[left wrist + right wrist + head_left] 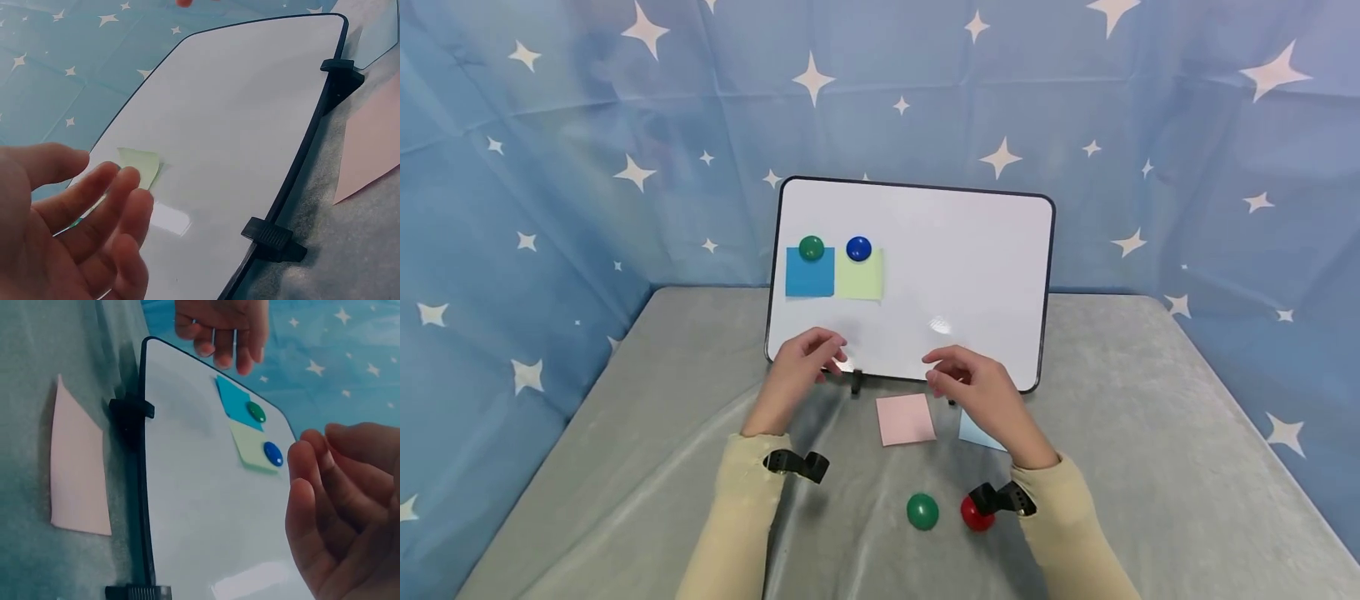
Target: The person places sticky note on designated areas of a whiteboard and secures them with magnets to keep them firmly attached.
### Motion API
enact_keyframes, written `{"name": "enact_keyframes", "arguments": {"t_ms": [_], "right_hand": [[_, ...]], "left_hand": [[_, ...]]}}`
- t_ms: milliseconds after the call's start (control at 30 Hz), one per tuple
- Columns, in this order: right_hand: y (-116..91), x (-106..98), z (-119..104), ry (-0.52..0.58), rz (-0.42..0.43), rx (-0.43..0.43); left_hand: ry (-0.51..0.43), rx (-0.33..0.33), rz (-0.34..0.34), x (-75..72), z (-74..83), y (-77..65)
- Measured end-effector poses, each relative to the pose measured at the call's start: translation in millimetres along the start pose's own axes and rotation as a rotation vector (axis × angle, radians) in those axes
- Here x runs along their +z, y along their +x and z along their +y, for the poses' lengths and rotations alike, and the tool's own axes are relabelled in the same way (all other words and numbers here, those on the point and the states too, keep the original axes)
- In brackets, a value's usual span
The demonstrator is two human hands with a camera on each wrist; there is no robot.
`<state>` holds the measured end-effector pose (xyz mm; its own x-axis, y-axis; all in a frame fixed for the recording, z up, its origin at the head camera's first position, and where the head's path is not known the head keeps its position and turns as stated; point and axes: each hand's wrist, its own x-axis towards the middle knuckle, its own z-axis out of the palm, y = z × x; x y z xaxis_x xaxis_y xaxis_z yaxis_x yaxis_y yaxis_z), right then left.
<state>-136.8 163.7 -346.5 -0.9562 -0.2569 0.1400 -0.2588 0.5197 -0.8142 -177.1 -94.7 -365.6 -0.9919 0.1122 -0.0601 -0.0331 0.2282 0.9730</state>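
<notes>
Pink sticky note (906, 419) is set on the desk (1150, 433), just in front of the lower edge of the whiteboard (940, 283). From the right hand (981, 390), the nearer one, it lies leftward and toward the desk's front edge; being nearly square, no long axis is offered. The left hand (799, 367) is held by the whiteboard's lower left corner. Fingers are loosely bent on both, and nothing is seen gripped. In the head view, a light-blue sticky note (976, 432) is partly covered by the right hand; in the left wrist view it is left uncovered, though cut by the frame. A loose green magnet (922, 512) and red magnet (976, 517), nearer the desk's front edge, are shown by the head view alone.
</notes>
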Motion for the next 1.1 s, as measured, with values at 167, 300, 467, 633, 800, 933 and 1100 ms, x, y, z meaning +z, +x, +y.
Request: {"name": "enact_keyframes", "arguments": {"t_ms": [167, 300, 467, 633, 800, 933, 1100], "right_hand": [[-5.0, -1.5, 6.2, -0.015, -0.016, 0.023], [-8.5, -2.1, 11.0, -0.025, -0.051, 0.063], [-10.8, -0.6, 14.0, -0.051, -0.099, 0.075], [-12.4, 1.9, 19.6, -0.054, -0.153, 0.084], [-15.4, 4.9, 25.4, -0.076, -0.234, 0.104], [-17.3, 7.0, 27.1, -0.097, -0.270, 0.071], [-18.5, 9.4, 27.6, -0.090, -0.305, 0.050]], "left_hand": [[-0.006, -0.024, 0.019, -0.5, -2.9, 2.9], [0.052, -0.035, -0.032, 3.1, -6.5, 5.9], [0.121, -0.001, -0.078, 8.8, -13.8, 8.9], [0.237, 0.034, -0.126, 13.4, -18.5, 7.8], [0.357, 0.024, -0.188, 18.5, -20.2, 4.3], [0.396, 0.041, -0.234, 24.5, -20.8, 4.5], [0.426, 0.061, -0.253, 29.8, -22.4, 6.4]]}}
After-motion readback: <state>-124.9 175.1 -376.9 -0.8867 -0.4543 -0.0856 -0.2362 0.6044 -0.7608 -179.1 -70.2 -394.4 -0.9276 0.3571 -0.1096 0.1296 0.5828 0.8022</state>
